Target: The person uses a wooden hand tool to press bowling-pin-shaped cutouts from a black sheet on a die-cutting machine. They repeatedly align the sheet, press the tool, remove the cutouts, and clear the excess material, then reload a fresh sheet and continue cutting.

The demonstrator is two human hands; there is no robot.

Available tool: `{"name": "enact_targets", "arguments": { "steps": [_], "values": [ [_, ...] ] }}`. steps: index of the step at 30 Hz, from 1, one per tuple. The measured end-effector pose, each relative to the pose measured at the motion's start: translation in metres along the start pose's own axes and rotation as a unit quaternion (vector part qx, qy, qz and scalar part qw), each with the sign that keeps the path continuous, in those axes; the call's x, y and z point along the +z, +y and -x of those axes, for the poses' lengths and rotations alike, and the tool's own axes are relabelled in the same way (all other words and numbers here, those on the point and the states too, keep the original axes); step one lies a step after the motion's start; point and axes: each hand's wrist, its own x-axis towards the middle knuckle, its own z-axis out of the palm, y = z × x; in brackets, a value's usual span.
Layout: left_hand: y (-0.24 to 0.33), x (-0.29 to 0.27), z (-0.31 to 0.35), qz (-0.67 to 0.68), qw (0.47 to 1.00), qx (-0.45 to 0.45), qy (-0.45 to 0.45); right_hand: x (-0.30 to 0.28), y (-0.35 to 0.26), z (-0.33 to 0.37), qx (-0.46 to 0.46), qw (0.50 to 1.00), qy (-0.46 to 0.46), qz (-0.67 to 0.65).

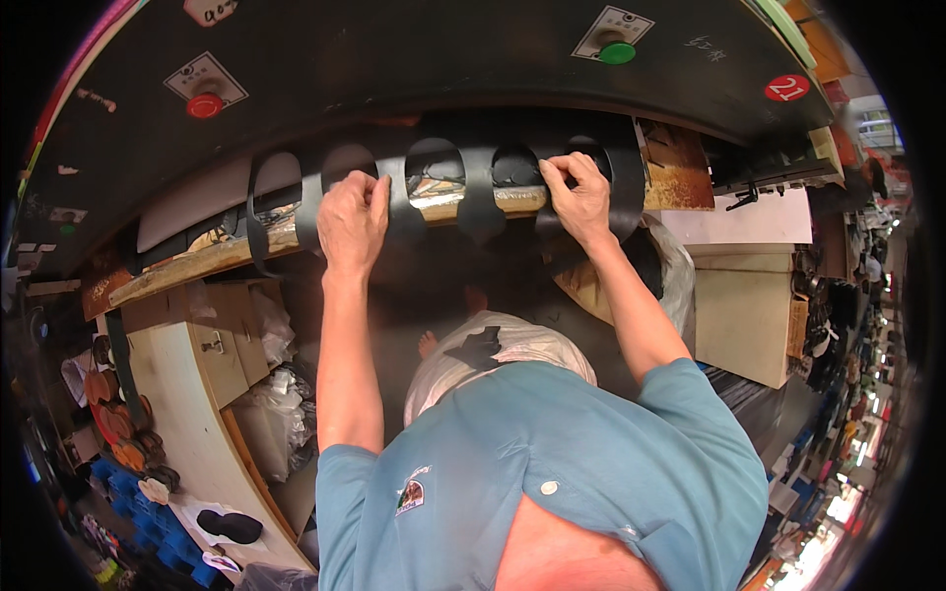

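Observation:
A dark, flexible sheet (478,193) with a row of rounded cut-outs hangs over the front edge of a machine bed. Toward its left part, my left hand (352,225) pinches the strip between two cut-outs. My right hand (581,200) grips the sheet farther right, thumb and forefinger together at a cut-out's edge. Through the openings, the worn wooden edge (434,213) of the bed shows, along with a dark rounded piece (515,165). What lies under my fingers is partly hidden.
Above my hands spans a black machine beam with a red button (205,105) and a green button (618,53). Pale cabinets (742,295) flank me on the right and left. Plastic bags (273,424) and blue crates (148,517) sit at lower left.

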Motion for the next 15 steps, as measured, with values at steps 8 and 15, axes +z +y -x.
{"name": "enact_targets", "arguments": {
  "steps": [8, 15],
  "values": [
    [0.02, -0.023, -0.013, -0.001, 0.99, -0.046, -0.13, 0.048, -0.045, -0.062, -0.045, 0.992, -0.101, -0.057],
    [-0.03, -0.033, -0.089, -0.066, 0.997, 0.019, -0.019, 0.162, -0.076, -0.131, -0.129, 0.96, -0.247, 0.006]
  ]
}}
